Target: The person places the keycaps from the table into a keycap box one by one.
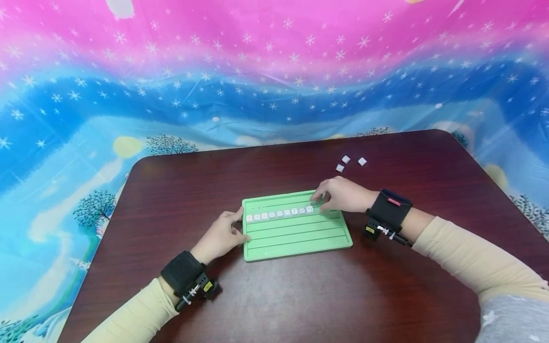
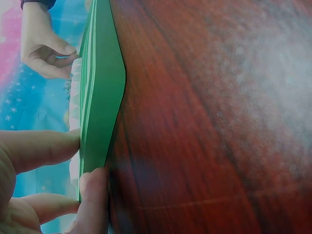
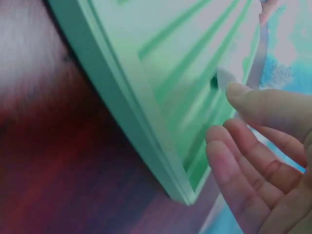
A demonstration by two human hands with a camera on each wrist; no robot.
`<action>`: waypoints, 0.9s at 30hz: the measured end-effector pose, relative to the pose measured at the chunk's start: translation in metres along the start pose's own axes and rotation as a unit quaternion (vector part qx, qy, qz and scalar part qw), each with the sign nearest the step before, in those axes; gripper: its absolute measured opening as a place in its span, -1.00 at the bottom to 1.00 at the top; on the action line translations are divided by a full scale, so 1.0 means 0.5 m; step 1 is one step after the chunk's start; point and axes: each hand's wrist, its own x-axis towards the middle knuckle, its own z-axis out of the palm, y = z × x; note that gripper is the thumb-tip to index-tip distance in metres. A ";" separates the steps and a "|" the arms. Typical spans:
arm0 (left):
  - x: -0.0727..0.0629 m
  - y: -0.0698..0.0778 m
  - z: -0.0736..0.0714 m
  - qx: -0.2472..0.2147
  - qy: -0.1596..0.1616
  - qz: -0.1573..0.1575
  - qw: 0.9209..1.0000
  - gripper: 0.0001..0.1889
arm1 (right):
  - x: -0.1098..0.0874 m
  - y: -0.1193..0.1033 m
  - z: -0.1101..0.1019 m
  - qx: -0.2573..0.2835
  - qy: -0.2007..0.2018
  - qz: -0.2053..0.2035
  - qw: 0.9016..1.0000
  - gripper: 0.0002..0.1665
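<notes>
A green ridged board [image 1: 296,236] lies on the table, with a row of small white keycap-like tiles [image 1: 279,214] along one of its upper grooves. My left hand [image 1: 220,236] holds the board's left edge; in the left wrist view the thumb [image 2: 92,187] presses its side and a finger [image 2: 44,148] reaches its upper rim. Over the board's upper right part is my right hand [image 1: 343,194], fingers loosely bent. Its thumb tip [image 3: 239,90] is right at the last tile [image 3: 224,78] in the right wrist view, while the other fingertips stand apart from it.
Three loose white tiles [image 1: 345,159] lie on the dark wooden table [image 1: 206,181] beyond the right hand. A patterned cloth [image 1: 257,90] hangs behind the table and along its sides. Both wrists wear black straps [image 1: 389,209] with small cameras.
</notes>
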 end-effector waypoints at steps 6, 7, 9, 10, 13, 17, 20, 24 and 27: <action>-0.001 -0.001 0.000 -0.005 -0.002 -0.001 1.000 -0.12 | -0.006 0.017 -0.035 -0.022 0.046 0.010 0.999 -0.63; -0.001 -0.001 0.000 -0.006 -0.002 -0.002 1.000 -0.12 | -0.007 0.020 -0.041 -0.020 0.056 0.016 0.998 -0.62; -0.002 -0.001 0.000 -0.007 -0.001 -0.002 1.000 -0.12 | -0.010 0.028 -0.056 -0.019 0.079 0.022 0.996 -0.62; -0.002 -0.002 0.000 -0.008 -0.001 -0.003 1.000 -0.12 | -0.011 0.034 -0.062 -0.017 0.091 0.027 0.995 -0.62; -0.003 -0.001 0.000 -0.010 -0.002 -0.003 1.000 -0.13 | -0.017 0.050 -0.080 -0.011 0.128 0.045 0.991 -0.62; -0.003 -0.001 0.000 -0.012 -0.004 -0.003 1.000 -0.12 | -0.025 0.074 -0.099 -0.009 0.178 0.067 0.982 -0.64; -0.002 0.000 0.000 -0.008 -0.003 -0.003 1.000 -0.12 | -0.031 0.090 -0.110 -0.003 0.204 0.080 0.976 -0.64; -0.002 0.001 -0.001 -0.005 -0.002 -0.004 1.000 -0.12 | -0.040 0.118 -0.117 0.000 0.218 0.105 0.970 -0.63; -0.002 0.001 0.000 -0.006 -0.002 -0.004 1.000 -0.13 | -0.045 0.146 -0.117 -0.002 0.224 0.121 0.967 -0.63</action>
